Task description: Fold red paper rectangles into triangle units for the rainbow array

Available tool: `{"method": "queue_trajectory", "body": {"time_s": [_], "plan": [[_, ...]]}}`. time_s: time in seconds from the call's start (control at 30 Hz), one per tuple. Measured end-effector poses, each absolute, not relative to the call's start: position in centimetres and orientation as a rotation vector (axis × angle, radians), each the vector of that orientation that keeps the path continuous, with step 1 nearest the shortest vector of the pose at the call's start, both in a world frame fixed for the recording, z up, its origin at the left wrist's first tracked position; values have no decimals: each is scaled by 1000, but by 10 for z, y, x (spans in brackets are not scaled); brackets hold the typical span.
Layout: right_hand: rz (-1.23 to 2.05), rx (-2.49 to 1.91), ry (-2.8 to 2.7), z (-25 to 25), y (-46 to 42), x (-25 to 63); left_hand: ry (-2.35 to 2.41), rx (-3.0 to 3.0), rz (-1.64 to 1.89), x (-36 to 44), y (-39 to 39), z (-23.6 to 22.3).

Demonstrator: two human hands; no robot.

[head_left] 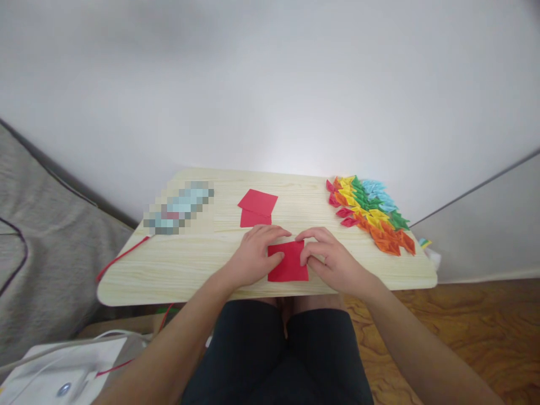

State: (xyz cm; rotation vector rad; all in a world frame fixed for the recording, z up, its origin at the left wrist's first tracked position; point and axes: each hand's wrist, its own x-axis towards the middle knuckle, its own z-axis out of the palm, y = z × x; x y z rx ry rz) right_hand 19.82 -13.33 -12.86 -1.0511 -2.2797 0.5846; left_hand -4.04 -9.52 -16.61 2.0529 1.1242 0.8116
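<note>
A square sheet of red origami paper [291, 271] lies near the front edge of the table, between both hands. My left hand [255, 256] rests at its left side, fingers stretched past the upper edge and the thumb on the sheet. At the upper right corner and right edge, my right hand [331, 259] has its fingers curled and closed on the paper. Behind the hands lie overlapping red paper squares [258, 201].
Rows of folded paper pieces [371, 211] in red, orange, yellow, green and blue cover the table's right side. A blurred-out phone-like object [181, 208] with a red cable [122, 259] lies on the left. The wooden table [169, 275] meets a white wall [270, 101].
</note>
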Motion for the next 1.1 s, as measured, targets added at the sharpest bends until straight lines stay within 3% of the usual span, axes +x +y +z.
{"method": "queue_trajectory", "body": {"time_s": [0.27,0.47,0.67,0.83,1.1], "plan": [[520,-1031,-2269,-129,-120,208,1132,1691,857,-36,-101,-155],[504,-1199,-1800,-151,-130,197,1153,1166,1107,-27,-110,-165],[603,-1109,-1815,-155,-141,176,1046,867,1235,-14,-109,-157],[622,-1039,-1664,-122,-111,177,980,883,1240,-10,-89,-124],[804,-800,-1370,-39,-52,172,807,1114,1452,-7,-29,-28]]}}
